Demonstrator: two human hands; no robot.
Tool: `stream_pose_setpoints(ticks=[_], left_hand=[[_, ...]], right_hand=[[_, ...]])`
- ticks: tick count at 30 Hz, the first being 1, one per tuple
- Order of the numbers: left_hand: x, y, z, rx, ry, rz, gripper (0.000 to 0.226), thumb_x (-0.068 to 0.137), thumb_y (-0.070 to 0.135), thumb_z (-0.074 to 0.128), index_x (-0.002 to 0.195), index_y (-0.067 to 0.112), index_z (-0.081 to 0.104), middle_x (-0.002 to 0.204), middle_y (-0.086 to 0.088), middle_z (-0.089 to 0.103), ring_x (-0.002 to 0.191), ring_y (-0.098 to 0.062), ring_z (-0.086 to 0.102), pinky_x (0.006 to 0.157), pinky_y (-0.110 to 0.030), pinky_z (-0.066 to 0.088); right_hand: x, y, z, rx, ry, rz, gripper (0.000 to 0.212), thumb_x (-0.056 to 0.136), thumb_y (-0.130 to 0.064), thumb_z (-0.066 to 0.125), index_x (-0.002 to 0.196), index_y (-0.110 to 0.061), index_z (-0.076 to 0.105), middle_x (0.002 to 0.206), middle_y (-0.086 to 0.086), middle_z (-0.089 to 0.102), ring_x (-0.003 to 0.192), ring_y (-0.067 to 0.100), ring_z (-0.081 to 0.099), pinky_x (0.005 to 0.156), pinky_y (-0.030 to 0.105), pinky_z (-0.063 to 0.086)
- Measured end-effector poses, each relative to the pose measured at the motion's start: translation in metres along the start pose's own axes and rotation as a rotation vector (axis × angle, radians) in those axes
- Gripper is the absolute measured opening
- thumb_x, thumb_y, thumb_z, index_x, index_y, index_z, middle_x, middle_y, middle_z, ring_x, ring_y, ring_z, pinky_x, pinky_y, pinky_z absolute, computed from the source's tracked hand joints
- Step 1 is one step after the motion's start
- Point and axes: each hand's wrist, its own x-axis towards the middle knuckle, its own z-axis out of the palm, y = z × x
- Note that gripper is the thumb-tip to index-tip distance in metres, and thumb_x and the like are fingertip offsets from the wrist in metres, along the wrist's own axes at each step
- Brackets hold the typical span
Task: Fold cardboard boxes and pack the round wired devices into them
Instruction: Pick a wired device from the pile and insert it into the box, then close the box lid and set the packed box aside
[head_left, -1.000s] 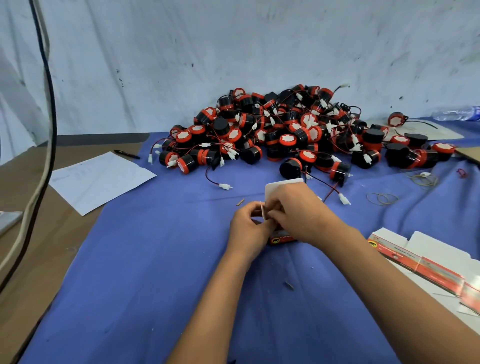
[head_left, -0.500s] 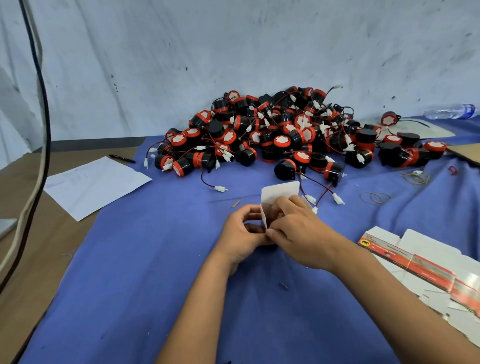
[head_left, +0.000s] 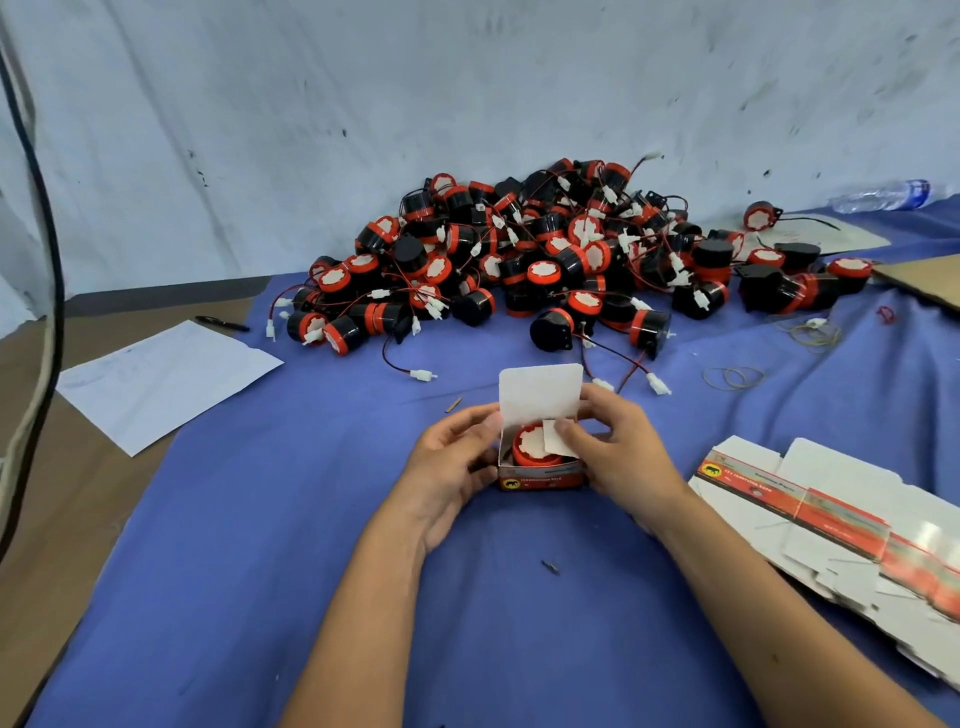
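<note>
1. The small red-and-white printed cardboard box (head_left: 540, 470) is kept on the blue cloth-covered table (head_left: 260, 519) just in front of the person, evidently so that both hands can work on its open top.
2. One round red-and-black wired device (head_left: 532, 448) already sits inside the box, white face up; its wires are not visible.
3. The box's left side is gripped by the left hand (head_left: 457, 457), fingers curled against the wall, apparently to steady it.
4. A white side flap (head_left: 558, 441) is pinched by the right hand (head_left: 618, 441) and bent inward over the device, thumb on the flap.
5. The large white lid flap (head_left: 540, 392) is left upright at the back, probably so the side flaps can be tucked first.
6. The heap of round wired devices (head_left: 545, 260) lies well behind the box, and flat unfolded box blanks (head_left: 831, 519) are stacked to the right, within reach for later boxes.
</note>
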Motion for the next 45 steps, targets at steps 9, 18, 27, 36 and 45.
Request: stream_pose_setpoints(ticks=[9,18,27,36,45], left_hand=[[0.002,-0.016,0.017,0.315,0.362,0.279,0.05,0.078,-0.022,0.055,0.09,0.021,0.078,0.1,-0.005,0.076,0.086,-0.028,0.07,0.064,-0.026,0.058],[-0.01,-0.005,-0.016,0.54,-0.121,0.318,0.039,0.08,0.014,0.081,0.118,0.021,0.073,0.125,-0.009,0.07,0.1,-0.033,0.067,0.096,-0.047,0.055],[-0.006,-0.007,-0.013,0.662,-0.011,0.353,0.055,0.079,0.004,0.085,0.12,0.037,0.071,0.106,0.006,0.073,0.087,-0.046,0.06,0.085,-0.055,0.057],[-0.01,-0.004,-0.007,0.722,0.053,0.37,0.077,0.071,0.0,0.09,0.133,0.035,0.062,0.116,0.006,0.067,0.08,-0.019,0.061,0.084,-0.05,0.06],[-0.009,-0.006,-0.011,0.679,0.078,0.479,0.058,0.072,0.012,0.089,0.123,0.035,0.07,0.125,0.013,0.069,0.094,-0.017,0.068,0.082,-0.037,0.06]], right_hand=[[-0.005,-0.005,-0.008,-0.078,-0.291,-0.087,0.035,0.091,-0.023,0.058,0.121,-0.027,0.074,0.127,-0.004,0.058,0.081,0.005,0.057,0.069,0.029,0.055],[-0.002,0.003,-0.001,-0.383,-0.147,-0.328,0.029,0.078,-0.026,0.089,0.103,-0.018,0.077,0.109,-0.004,0.063,0.09,0.011,0.062,0.076,0.027,0.052],[-0.002,0.002,-0.003,-0.607,-0.184,-0.411,0.035,0.084,-0.03,0.083,0.117,-0.028,0.072,0.125,-0.009,0.06,0.108,0.013,0.061,0.089,0.038,0.053],[-0.006,-0.006,0.004,-0.5,-0.097,-0.355,0.032,0.107,-0.038,0.041,0.128,-0.038,0.066,0.11,-0.014,0.06,0.106,0.016,0.047,0.094,0.017,0.032],[-0.008,-0.002,0.004,-0.486,-0.158,-0.257,0.035,0.103,-0.013,0.059,0.131,-0.031,0.069,0.134,-0.007,0.047,0.107,0.01,0.042,0.094,0.02,0.037]])
